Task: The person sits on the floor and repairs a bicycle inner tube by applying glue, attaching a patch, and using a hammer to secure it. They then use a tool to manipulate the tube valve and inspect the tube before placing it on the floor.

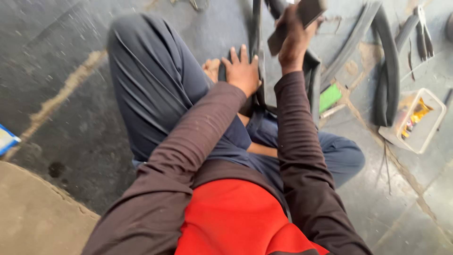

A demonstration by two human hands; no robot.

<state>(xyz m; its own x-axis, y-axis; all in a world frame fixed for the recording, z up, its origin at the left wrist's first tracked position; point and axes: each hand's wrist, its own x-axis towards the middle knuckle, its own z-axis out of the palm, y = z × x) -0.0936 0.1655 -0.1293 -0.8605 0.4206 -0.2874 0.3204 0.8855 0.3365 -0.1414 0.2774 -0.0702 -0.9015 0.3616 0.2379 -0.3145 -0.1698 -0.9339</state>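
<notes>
While the left hand (243,71) presses flat, fingers spread, on the black rubber inner tube (258,56) at upper centre, the right hand (295,40) grips a dark flat block (295,23); the tube looks limp and light, best pinned flat near the worked spot.

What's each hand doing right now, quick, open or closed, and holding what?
Left hand: open, fingers spread, pressed flat on the black rubber tube.
Right hand: closed around a dark flat block, raised above the tube.
</notes>
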